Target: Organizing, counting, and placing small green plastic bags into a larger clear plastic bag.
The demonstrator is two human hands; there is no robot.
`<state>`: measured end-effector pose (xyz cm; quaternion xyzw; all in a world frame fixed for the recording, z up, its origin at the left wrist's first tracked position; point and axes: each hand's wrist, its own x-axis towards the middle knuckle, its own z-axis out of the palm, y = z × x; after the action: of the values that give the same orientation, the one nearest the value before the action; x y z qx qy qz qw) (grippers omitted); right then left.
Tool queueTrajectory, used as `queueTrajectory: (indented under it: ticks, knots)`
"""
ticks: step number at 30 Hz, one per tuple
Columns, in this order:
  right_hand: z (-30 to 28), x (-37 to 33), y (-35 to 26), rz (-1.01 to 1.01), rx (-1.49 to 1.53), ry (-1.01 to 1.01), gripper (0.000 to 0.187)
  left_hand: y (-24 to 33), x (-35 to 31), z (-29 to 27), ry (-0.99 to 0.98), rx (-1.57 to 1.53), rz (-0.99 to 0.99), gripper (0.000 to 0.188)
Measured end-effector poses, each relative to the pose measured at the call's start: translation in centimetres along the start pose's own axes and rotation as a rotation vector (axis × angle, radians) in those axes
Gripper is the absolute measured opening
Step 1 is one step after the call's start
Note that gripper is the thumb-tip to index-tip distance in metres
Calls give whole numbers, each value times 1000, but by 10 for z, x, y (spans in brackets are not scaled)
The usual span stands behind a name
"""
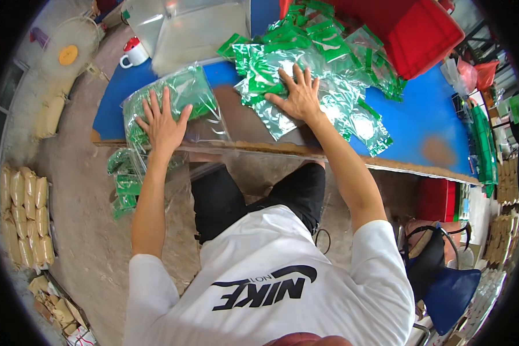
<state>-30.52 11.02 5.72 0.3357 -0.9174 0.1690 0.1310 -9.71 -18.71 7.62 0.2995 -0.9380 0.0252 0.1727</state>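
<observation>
While the left hand (164,130) lies spread on clear plastic (210,128) over green pouches (184,86) at the worktop's (409,130) left, the right hand (301,102), fingers apart, seemingly steadies silver-green pouches (271,120) mid-worktop; lifting would call for gripping.

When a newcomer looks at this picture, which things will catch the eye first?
Probably the pile of shiny green and silver packets on the blue table, under the spread right hand. Next, the large red container at upper right. On the left, the left hand lies flat on clear and green plastic packaging.
</observation>
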Motion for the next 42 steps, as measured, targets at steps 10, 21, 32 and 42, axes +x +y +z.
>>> queueTrajectory:
  ticks: [10,21,32,42]
  knots:
    - [-3,3,-39,-128,4,124,87,-100,22,-25,-72,14,262,84]
    - [-4,-54,-129,-682,240,-77,65,64,-176,-3,-588,-1402,-360,17]
    - [-33,-76,-126,345,1199,229,16,72,-182,-13,-629,-1760,-462,22]
    - [-21,-106,-107,-177,363,207,17,128,-175,-2,-714,-2150,-702,38]
